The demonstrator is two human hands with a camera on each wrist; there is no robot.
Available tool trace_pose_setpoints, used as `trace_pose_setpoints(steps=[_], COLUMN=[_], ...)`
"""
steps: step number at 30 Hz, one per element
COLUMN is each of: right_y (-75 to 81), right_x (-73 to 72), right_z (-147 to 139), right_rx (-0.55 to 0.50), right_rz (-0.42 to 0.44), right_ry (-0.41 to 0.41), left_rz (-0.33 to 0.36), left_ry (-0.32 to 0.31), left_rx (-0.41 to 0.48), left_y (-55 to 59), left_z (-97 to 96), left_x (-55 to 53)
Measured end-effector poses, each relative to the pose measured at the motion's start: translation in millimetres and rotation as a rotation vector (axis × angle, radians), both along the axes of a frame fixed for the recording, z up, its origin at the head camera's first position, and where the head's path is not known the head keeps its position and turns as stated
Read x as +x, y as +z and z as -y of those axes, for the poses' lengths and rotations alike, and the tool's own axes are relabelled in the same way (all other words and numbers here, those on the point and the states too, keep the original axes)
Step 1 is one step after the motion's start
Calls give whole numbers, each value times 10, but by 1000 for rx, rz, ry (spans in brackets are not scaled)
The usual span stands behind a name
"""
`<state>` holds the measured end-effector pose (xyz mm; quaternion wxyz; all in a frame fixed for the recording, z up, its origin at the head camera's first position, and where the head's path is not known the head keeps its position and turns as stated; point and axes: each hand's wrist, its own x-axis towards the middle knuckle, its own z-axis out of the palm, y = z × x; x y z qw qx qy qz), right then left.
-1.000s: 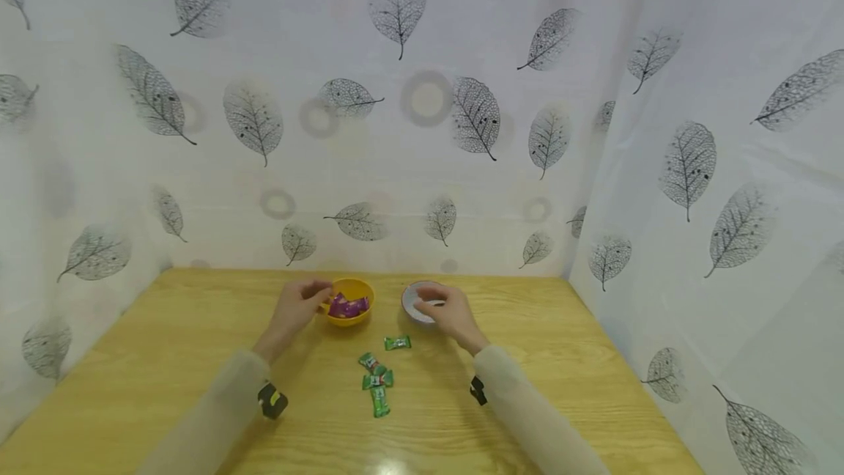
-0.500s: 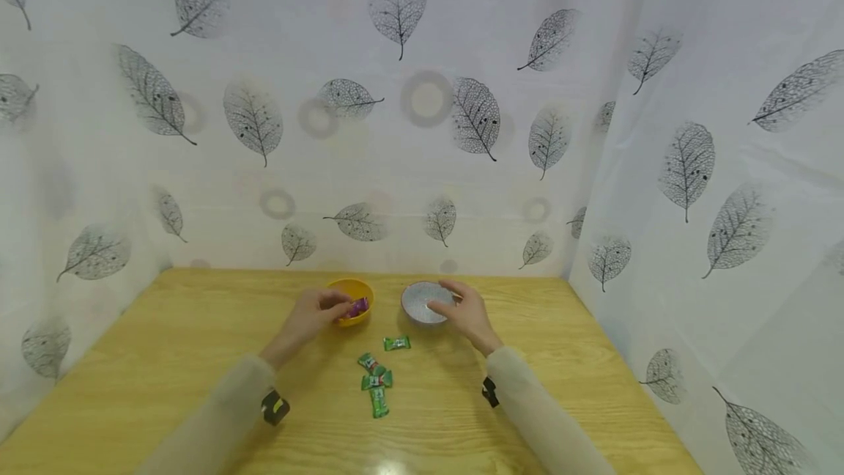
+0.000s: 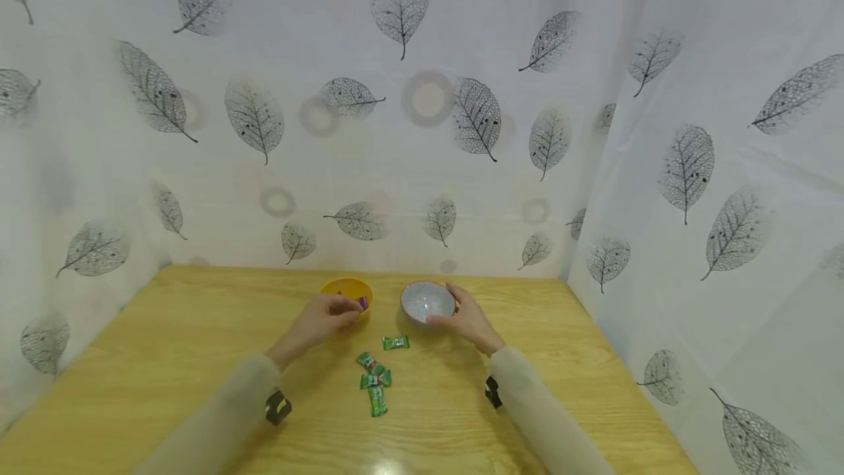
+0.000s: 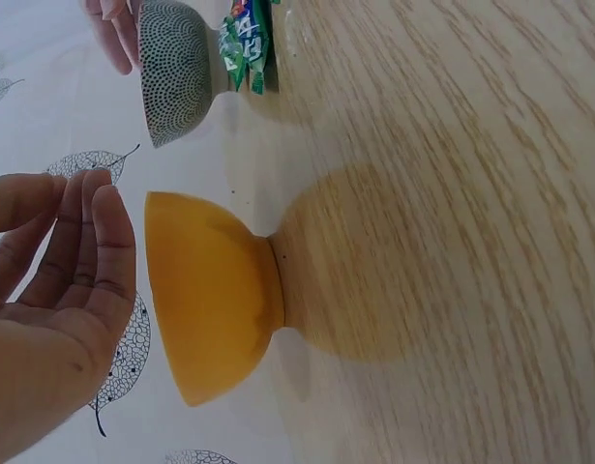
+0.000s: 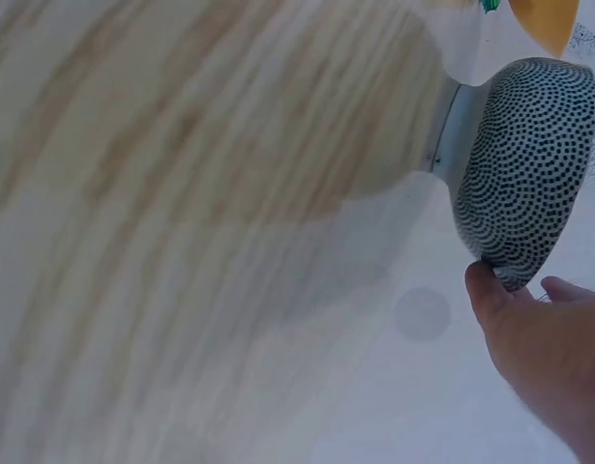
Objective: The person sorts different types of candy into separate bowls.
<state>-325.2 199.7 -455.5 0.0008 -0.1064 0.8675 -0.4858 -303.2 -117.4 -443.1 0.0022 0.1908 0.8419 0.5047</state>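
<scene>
The step looks like steadying the speckled bowl [image 5: 529, 155], right of the yellow bowl [image 4: 215, 300]: the right hand [image 3: 469, 319] has its grip clamped on it. Above the yellow bowl, the left hand [image 3: 323, 317] curves (pinching anything, I cannot tell); the next move calls for clearing its rim.

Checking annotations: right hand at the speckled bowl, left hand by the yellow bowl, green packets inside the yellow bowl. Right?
No: the green packets lie on the table, not in the yellow bowl, per the head view. Rest holds: right hand at the speckled bowl, left hand by the yellow one.
</scene>
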Motion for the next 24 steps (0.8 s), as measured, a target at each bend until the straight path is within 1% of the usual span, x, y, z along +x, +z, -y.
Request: trace_pose_setpoints(steps=[4, 6, 11, 14, 17, 21, 22, 24], right_y=[-42, -56, -103, -129, -131, -126, -127, -130], right_x=[-36, -46, -54, -55, -54, -64, -68, -78], right_z=[-42, -60, -80, -90, -104, -124, -128, -131], right_rx=[-11, -24, -59, -78, -96, -110, -125, -187], right_rz=[9, 23, 75, 89, 94, 108, 117, 150], right_ry=[39, 53, 78, 91, 78, 53, 53, 59], left_rz=[-5, 20, 106, 121, 125, 130, 130, 132], left_ry=[-26, -59, -153, -186, -194, -189, -191, -188], left_rx=[-32, -35, -51, -57, -47, -38, -34, -34], left_y=[-16, -18, -51, -71, -66, -44, -40, -40], left_z=[1, 5, 6, -7, -22, -32, -32, -32], left_x=[8, 21, 37, 38, 41, 48, 50, 48])
